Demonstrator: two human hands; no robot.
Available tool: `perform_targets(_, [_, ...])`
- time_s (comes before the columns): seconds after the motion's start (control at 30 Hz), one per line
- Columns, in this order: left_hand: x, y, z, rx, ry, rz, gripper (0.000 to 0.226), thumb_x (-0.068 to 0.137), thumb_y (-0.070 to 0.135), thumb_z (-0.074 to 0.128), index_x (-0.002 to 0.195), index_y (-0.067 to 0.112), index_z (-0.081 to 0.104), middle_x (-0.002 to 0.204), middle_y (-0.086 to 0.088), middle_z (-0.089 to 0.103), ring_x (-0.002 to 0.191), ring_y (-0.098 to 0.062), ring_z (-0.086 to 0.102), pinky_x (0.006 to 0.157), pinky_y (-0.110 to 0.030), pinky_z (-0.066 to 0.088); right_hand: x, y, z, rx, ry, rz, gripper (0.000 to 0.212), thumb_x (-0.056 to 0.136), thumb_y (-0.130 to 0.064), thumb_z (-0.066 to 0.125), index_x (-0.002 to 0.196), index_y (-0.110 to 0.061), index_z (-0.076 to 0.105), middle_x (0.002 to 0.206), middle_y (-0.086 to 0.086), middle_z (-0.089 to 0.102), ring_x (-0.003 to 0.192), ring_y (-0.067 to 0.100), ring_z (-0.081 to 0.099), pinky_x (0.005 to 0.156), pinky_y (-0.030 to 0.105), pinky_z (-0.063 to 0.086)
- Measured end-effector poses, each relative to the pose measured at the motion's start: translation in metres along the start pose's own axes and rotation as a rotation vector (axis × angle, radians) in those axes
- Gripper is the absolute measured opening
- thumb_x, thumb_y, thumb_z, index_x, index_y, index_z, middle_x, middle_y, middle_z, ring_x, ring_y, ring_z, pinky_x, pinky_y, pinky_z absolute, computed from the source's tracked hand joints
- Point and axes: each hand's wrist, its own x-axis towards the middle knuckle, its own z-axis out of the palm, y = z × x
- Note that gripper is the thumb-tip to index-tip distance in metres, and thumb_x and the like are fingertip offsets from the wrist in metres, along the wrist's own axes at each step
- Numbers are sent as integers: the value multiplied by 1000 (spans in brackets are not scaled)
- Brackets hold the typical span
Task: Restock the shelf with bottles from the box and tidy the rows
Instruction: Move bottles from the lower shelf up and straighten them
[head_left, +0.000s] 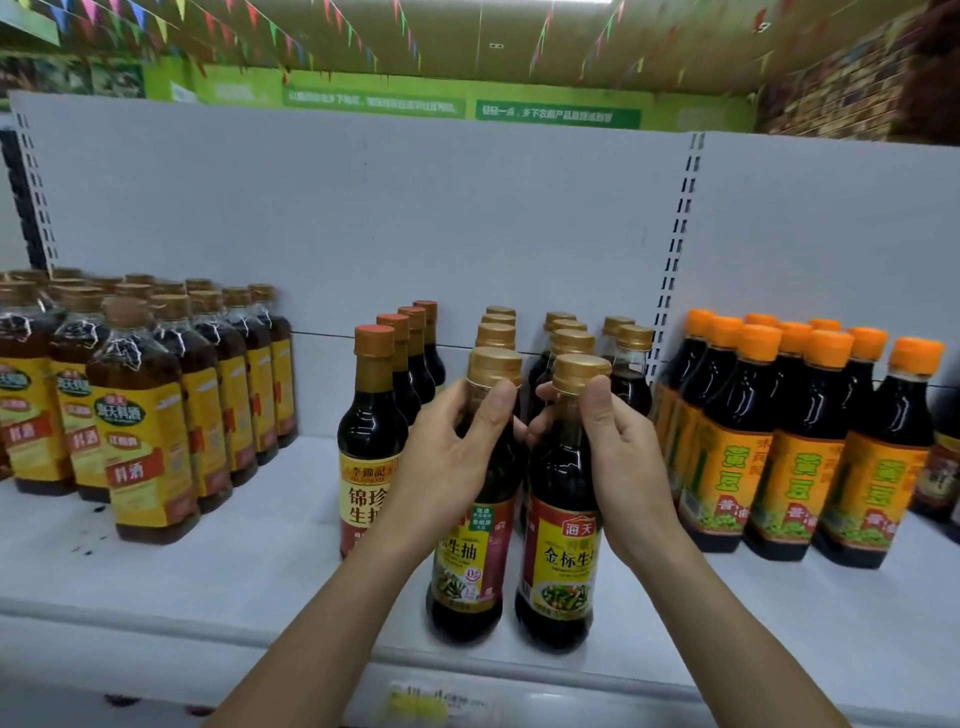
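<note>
1. The left hand (449, 457) is curled round the neck and shoulder of the left soy bottle (465, 582), thumb pressed just below its gold cap.
2. The right hand (626, 457) grips the right soy bottle (558, 561) the same way, thumb on the neck and fingers wrapped behind.
3. Both held bottles stand upright on the white shelf (249, 566) near its front edge, just beside each other.
4. Directly behind the two hands, gold-capped rows (571, 340) run back toward the rear panel.
5. Just outside the left hand stands a line of red-capped bottles (371, 415).
6. Beyond the right wrist sits a cluster of orange-capped bottles (779, 467); well apart from the left hand are yellow-labelled bottles (145, 441).
</note>
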Motion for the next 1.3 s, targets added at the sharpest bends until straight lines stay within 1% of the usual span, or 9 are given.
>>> perform_targets(0.13, [-1, -8, 2, -18, 60, 25, 45, 93, 57, 46, 106, 18, 64, 91, 3, 75, 93, -5, 70, 81, -14, 51, 2, 10, -1, -17, 9, -61, 73, 85, -81, 44, 107, -17, 71, 86, 11, 73, 88, 26, 73, 89, 52, 57])
perform_targets(0.27, [-6, -11, 2, -19, 65, 43, 46, 92, 55, 47, 104, 15, 64, 93, 7, 74, 92, -3, 69, 77, -13, 51, -2, 14, -2, -53, 2, -107, 61, 85, -79, 49, 102, -23, 69, 88, 7, 73, 90, 23, 71, 84, 37, 58])
perform_targets(0.43, [-9, -12, -4, -18, -7, -7, 34, 88, 46, 65, 118, 31, 62, 110, 13, 72, 105, 0, 67, 83, -19, 56, -10, 9, -5, -26, -61, -15, 25, 86, -38, 69, 104, -21, 69, 97, -3, 76, 92, 9, 72, 74, 19, 55])
perform_targets(0.57, [-19, -20, -6, -31, -42, -17, 39, 86, 41, 73, 122, 37, 59, 115, 11, 69, 110, -6, 67, 85, -28, 58, -21, 15, -11, 24, -122, 64, 35, 84, -33, 78, 114, -21, 66, 104, -5, 75, 99, 11, 72, 77, 22, 57])
perform_targets(0.8, [-54, -44, -7, 30, -95, -88, 90, 76, 37, 76, 148, 46, 23, 125, 51, 45, 119, 23, 47, 88, 0, 42, -47, 32, -24, -229, -192, 159, 80, 81, -38, 79, 143, -49, 31, 123, -32, 61, 117, -8, 58, 97, 26, 49])
perform_targets(0.93, [-57, -51, -9, 67, -117, -134, 93, 76, 39, 78, 148, 49, 20, 126, 49, 46, 118, 22, 48, 92, -5, 45, -54, 34, -28, -292, -254, 274, 71, 81, -38, 80, 134, -54, 35, 115, -37, 62, 108, -13, 60, 83, 11, 50])
perform_targets(1.03, [-67, -59, -9, 134, -158, -236, 94, 75, 40, 84, 140, 61, 20, 125, 41, 55, 113, 14, 57, 96, -17, 51, -73, 46, -28, -395, -295, 407, 58, 80, -44, 81, 120, -49, 39, 106, -27, 68, 96, -10, 64, 81, 19, 55])
perform_targets(1.17, [-74, -66, -9, 194, -177, -291, 95, 78, 35, 85, 137, 62, 15, 120, 39, 57, 110, 17, 57, 93, -11, 49, -77, 51, -30, -472, -288, 455, 53, 78, -51, 80, 109, -50, 37, 106, -20, 67, 95, -6, 64, 88, 31, 56])
perform_targets(1.3, [-73, -69, -19, 268, -241, -348, 101, 76, 33, 87, 127, 71, 9, 110, 45, 57, 103, 24, 55, 78, -1, 44, -82, 50, -30, -525, -294, 483, 51, 73, -55, 80, 105, -50, 40, 104, -23, 65, 92, -11, 60, 88, 29, 53])
